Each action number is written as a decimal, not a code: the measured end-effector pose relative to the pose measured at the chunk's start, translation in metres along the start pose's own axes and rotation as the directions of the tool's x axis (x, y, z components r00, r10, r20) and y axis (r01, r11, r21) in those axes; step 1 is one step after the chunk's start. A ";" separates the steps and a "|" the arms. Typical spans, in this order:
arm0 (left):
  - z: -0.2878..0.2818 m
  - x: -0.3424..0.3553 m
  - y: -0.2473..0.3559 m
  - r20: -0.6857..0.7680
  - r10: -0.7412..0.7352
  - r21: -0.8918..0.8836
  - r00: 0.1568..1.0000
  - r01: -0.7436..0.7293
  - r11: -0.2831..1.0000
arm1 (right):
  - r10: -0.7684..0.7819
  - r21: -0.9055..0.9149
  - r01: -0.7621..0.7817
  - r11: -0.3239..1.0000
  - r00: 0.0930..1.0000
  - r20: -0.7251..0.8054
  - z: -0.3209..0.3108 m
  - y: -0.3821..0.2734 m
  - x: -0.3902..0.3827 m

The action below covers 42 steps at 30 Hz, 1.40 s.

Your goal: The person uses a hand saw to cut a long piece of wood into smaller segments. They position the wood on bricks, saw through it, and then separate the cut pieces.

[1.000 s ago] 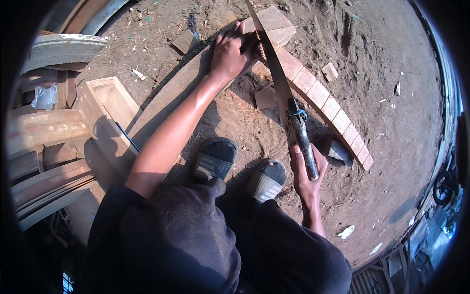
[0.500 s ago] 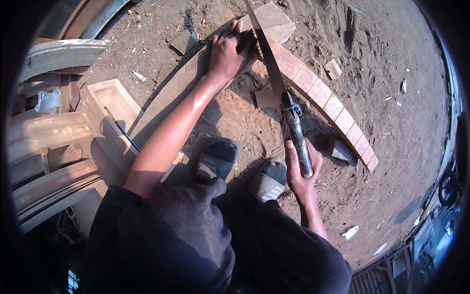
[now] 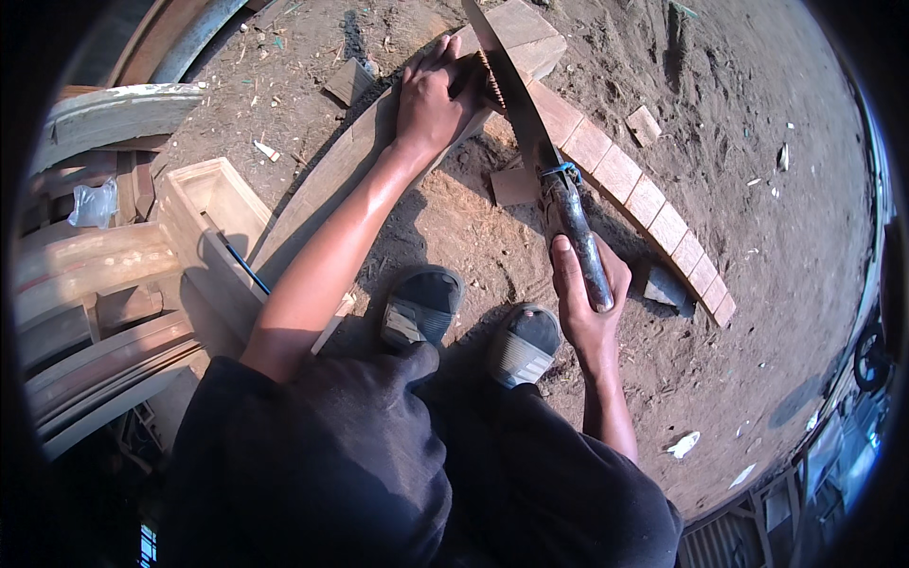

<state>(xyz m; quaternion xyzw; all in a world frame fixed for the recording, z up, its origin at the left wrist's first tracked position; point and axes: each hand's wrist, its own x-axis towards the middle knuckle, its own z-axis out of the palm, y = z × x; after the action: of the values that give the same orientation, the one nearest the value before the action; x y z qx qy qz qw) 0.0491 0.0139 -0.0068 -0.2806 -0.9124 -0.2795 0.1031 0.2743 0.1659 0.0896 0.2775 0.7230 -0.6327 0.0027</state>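
My right hand [image 3: 589,298] is closed around the dark, worn handle of a handsaw [image 3: 519,99], with blue cord tied where handle meets blade. The blade slants up and away to the left, across the far part of a curved wooden board [image 3: 331,189]. My left hand [image 3: 431,112] presses on that board just left of the blade, its fingers bent over the wood and its thumb side in shadow. Whether the teeth are inside a cut is hard to see. Beyond the blade lies a thick wooden block end [image 3: 530,38].
A curved strip of wood [image 3: 644,199] marked with cross lines runs to the right over the dirt. Offcuts [image 3: 350,82] lie around. At left stand a wooden box frame [image 3: 180,204], stacked curved pieces [image 3: 114,355] and a plastic bag [image 3: 93,202]. My sandalled feet [image 3: 426,303] are below.
My right hand and the saw have moved forward, away from my body, with the handle now higher in view. My left hand stays on the board.
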 end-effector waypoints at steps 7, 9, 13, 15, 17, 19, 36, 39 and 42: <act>0.004 0.002 0.011 0.039 -0.007 0.002 0.999 0.007 1.000 | -0.132 -0.210 0.132 0.969 0.991 0.016 -0.025 0.006 -0.033; 0.008 0.006 0.009 0.015 0.004 -0.036 1.000 -0.004 0.999 | -0.124 -0.213 0.121 0.970 0.992 -0.002 -0.020 0.000 -0.020; 0.009 0.003 0.000 0.019 -0.018 -0.040 1.000 0.019 0.999 | -0.064 -0.103 0.066 0.992 0.998 0.022 -0.009 -0.005 0.003; 0.010 0.002 0.002 0.022 -0.001 -0.052 1.000 0.003 0.999 | -0.103 -0.177 0.104 0.979 0.995 0.016 -0.015 -0.002 -0.005; 0.011 0.002 0.000 0.014 -0.035 -0.081 0.999 0.036 0.996 | -0.208 -0.263 0.211 0.941 0.977 0.041 -0.020 0.009 -0.024; 0.012 0.002 0.000 0.007 -0.032 -0.061 0.999 0.032 0.998 | -0.221 -0.216 0.218 0.952 0.975 0.013 -0.017 0.006 -0.025; 0.002 0.001 0.016 0.079 0.036 0.008 0.996 -0.037 0.999 | -0.123 -0.078 0.120 0.990 0.992 -0.027 -0.006 -0.001 -0.004; 0.002 0.001 0.017 0.074 0.018 0.026 0.997 -0.020 0.999 | -0.090 -0.188 0.088 0.978 0.996 -0.003 -0.011 0.003 -0.009; 0.009 0.002 0.013 0.013 0.037 0.024 0.999 -0.037 0.999 | -0.117 -0.342 0.121 0.932 0.993 0.030 -0.028 0.007 -0.036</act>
<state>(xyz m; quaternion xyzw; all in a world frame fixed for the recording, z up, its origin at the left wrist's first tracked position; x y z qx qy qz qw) 0.0549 0.0284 -0.0075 -0.2978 -0.9111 -0.2646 0.1060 0.3172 0.1772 0.1017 0.2256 0.8376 -0.4973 0.0161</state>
